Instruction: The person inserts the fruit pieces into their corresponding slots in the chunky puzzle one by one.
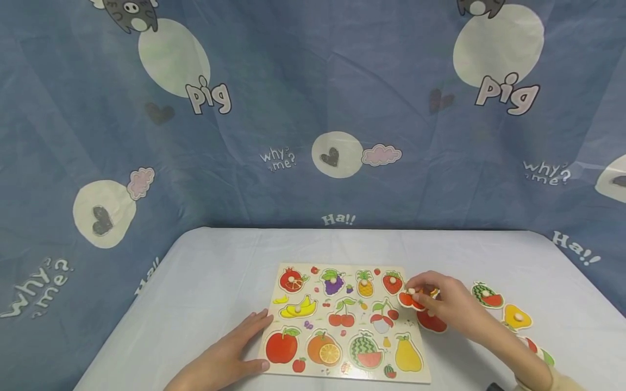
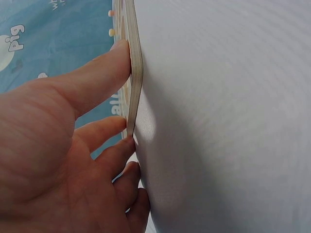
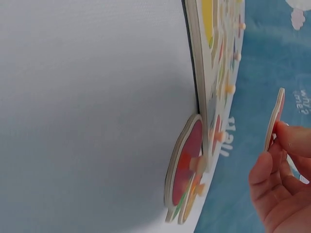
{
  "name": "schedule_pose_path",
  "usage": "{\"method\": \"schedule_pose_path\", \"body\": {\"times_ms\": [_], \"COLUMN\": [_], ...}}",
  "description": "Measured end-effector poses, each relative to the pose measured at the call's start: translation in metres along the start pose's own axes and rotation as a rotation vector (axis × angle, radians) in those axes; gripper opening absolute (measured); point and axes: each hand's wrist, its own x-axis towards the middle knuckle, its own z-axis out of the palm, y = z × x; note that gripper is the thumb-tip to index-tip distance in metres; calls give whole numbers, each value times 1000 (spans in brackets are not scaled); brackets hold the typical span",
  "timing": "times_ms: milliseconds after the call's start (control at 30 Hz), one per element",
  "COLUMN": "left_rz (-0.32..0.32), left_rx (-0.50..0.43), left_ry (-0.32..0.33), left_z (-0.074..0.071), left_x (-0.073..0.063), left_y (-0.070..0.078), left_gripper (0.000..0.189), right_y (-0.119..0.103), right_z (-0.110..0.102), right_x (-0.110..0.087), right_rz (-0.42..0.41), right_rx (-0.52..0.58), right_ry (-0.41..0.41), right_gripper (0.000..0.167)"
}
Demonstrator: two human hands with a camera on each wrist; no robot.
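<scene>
A wooden fruit puzzle board (image 1: pixel 359 271) lies flat on the table, with knobbed pieces such as the bananas (image 1: pixel 299 308) and strawberry (image 1: pixel 393 282) in it. My left hand (image 1: pixel 227 347) rests at the board's left edge, thumb and fingers spread and touching its side. Above the board's right edge, my right hand (image 1: pixel 452 304) pinches a red fruit puzzle piece (image 1: pixel 407 300) between thumb and fingers. In the right wrist view this piece (image 3: pixel 275 116) is seen edge-on, raised off the table. Just below that hand lies a red apple piece (image 1: pixel 432 322), against the board's edge.
Right of my right arm lie a watermelon piece (image 1: pixel 487 296), a yellow pear piece (image 1: pixel 517 316) and a red-and-white piece (image 1: pixel 538 350) partly hidden by the arm. An orange piece (image 3: pixel 190 201) shows behind the apple piece. A blue patterned cloth (image 1: pixel 313 108) hangs behind the white table (image 1: pixel 235 250).
</scene>
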Motion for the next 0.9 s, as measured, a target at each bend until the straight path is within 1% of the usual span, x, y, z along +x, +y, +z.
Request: {"method": "schedule_pose_path", "body": {"times_ms": [200,400,500,733,900], "left_rz": [0,-17,-14,-9,-12], "left_rx": [3,-14,-17,-6,-1], "left_ry": [-1,-7,-10,-7,2], "left_z": [0,1,1,1,1], "left_x": [1,0,-1,1,2], "left_y": [-1,-1,-1,-1,-1], "left_gripper": [90,90,89,89,89], "right_y": [-5,-10,-12,-17,-24], "right_z": [6,12,15,20,23], "right_x": [2,2,3,7,9], "right_rz": [-58,-134,-175,-184,-192], "right_rx": [-29,-16,-13,-12,-9], "right_ry": [11,4,-12,-45,-62], "right_gripper": [23,25,25,27,25]}}
